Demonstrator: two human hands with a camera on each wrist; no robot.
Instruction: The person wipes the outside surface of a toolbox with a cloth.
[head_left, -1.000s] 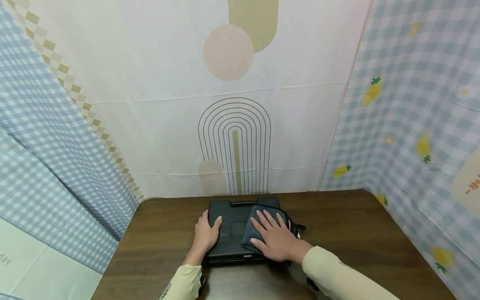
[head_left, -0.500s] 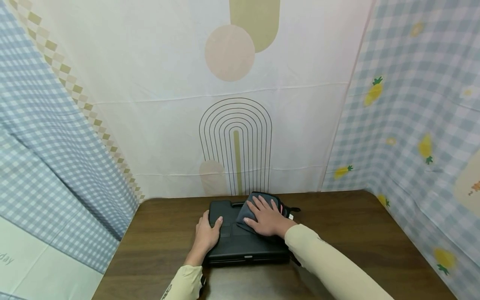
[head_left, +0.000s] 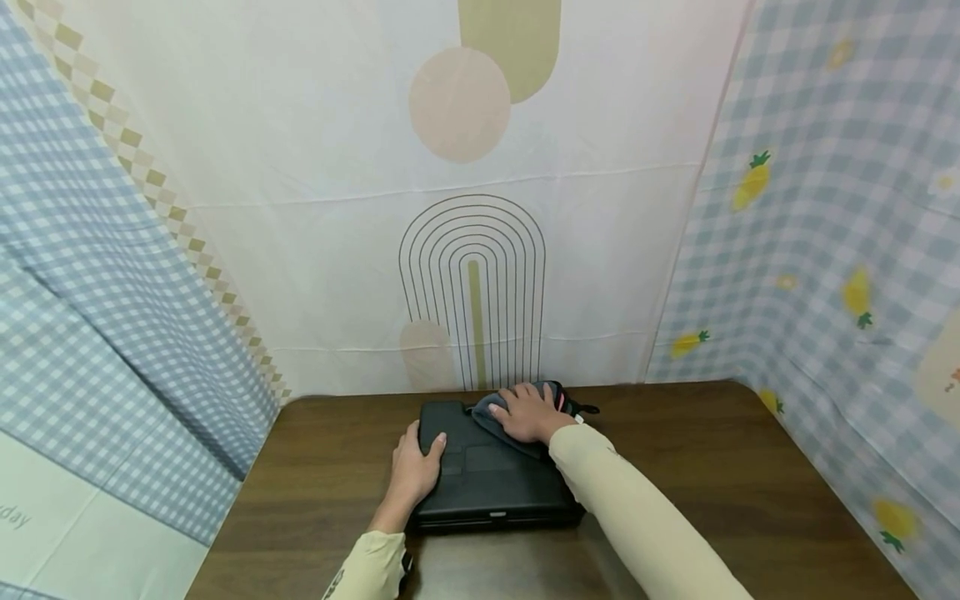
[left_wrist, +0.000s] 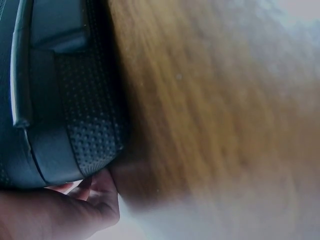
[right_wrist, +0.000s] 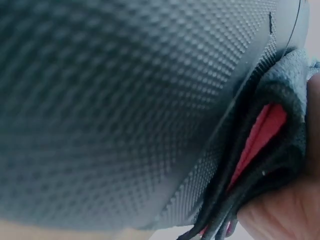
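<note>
A black plastic carrying case (head_left: 495,479) lies flat on the table, its handle side facing the wall and a latch on its near side. My left hand (head_left: 412,471) grips the case's left edge, thumb on top and fingers down the side. In the left wrist view those fingers (left_wrist: 102,195) meet a dotted corner. At the far right of the lid, my right hand (head_left: 528,412) holds a folded grey cloth (head_left: 487,410) against the surface, fingers bent over it. The right wrist view shows the cloth's (right_wrist: 287,75) black edging and red inside; most fingers are hidden there.
The brown wooden table (head_left: 322,475) extends on both sides of the case. A white patterned curtain (head_left: 337,275) hangs right behind it, with checked blue curtains (head_left: 757,275) at the sides. A black loop (head_left: 587,409) and white tag stick out from the cloth.
My right hand has slid the cloth away from me and slightly left, to the case's far edge. Its spread fingers have bent and the cloth has bunched. The left hand stays put.
</note>
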